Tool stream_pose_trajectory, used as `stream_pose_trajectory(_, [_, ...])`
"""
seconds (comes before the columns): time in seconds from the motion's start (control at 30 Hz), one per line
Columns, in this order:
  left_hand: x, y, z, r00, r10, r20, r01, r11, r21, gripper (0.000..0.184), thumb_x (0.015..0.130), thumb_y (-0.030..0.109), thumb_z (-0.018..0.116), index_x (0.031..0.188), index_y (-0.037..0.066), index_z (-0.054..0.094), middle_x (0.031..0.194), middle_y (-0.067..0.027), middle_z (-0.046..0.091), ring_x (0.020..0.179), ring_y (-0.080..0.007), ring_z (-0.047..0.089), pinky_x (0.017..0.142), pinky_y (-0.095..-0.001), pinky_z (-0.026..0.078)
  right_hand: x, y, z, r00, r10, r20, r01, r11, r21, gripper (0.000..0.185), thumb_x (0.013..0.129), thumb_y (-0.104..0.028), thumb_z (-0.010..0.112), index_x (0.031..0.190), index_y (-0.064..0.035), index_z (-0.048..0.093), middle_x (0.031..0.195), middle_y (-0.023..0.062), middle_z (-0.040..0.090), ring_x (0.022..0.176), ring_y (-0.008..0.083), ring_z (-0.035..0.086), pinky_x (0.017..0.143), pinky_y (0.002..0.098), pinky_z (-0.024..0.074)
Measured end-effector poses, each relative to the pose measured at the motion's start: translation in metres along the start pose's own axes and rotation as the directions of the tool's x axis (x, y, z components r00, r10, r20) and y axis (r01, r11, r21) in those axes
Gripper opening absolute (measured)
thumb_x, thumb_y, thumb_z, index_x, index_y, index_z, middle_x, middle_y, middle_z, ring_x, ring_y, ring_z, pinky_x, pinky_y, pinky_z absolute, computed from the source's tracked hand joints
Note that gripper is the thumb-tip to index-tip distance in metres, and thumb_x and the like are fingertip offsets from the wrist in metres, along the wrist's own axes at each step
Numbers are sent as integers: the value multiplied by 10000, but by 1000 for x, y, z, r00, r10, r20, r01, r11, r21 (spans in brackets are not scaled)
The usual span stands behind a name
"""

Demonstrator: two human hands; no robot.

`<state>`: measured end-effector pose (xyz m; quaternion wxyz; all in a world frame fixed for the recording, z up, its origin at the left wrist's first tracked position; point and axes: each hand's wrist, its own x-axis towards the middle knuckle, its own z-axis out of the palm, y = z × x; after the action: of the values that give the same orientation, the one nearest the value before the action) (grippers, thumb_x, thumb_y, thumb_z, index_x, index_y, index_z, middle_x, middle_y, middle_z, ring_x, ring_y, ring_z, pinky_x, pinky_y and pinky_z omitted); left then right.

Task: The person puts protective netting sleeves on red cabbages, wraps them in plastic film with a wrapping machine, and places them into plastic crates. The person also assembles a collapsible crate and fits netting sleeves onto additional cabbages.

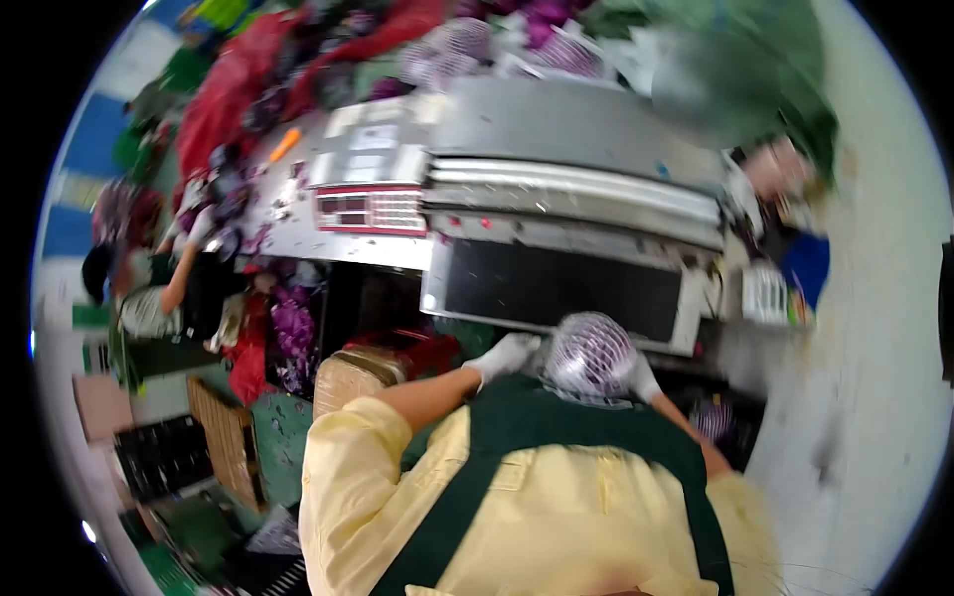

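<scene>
A round purple bundle in a white net [590, 356], apparently a red cabbage with a shiny wrap, is held against the front of my dark green apron. My right hand [644, 379], in a white glove, grips its right side; the bundle partly hides the fingers. On the other side, my gloved left hand [505, 358] reaches toward the bundle, fingers stretched out but blurred. Whether it touches the bundle I cannot tell. Just ahead is a film-wrapping machine [571, 189] with a long film roll and a dark flat plate [561, 290].
Left of the roll sits a scale with a red-framed keypad [370, 211]. Netted purple bundles [457, 50] are piled behind the machine. At left, another person [159, 298] works beside purple leaves. A brown-taped box [353, 377] stands by my left arm; a white basket [764, 293] is at right.
</scene>
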<state>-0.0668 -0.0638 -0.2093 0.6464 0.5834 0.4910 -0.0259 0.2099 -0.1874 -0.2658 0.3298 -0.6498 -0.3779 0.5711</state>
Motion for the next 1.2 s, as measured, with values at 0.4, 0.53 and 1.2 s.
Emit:
stream_pose_trajectory(0.4, [-45,189,-13,503,856,-118,-614,450,648,173,812,268,671,832,99,637,811,-96,642,871,-308,627,758,-387,480,-29,-218,15,847,-511,150,527,768,-363,105,863,-106,572,788,-34,588,830,124,553,848,274,557,736,341,448])
stream_pose_trajectory(0.53, [-60,241,-30,558,782,278,-771,612,-174,308,866,347,653,880,46,587,880,-106,618,899,-255,601,848,-366,474,-18,-141,82,883,-423,203,220,756,617,264,914,-112,568,1167,-36,567,1186,79,567,1129,128,514,973,285,420])
stream_pose_trajectory(1.2, [-27,236,128,769,204,606,-140,978,-151,273,993,176,495,1214,22,543,1004,-70,653,880,-146,633,818,-277,503,-233,169,-46,499,451,-740,867,-258,427,587,899,-425,336,1306,-33,495,1274,177,559,1169,344,545,1025,506,424])
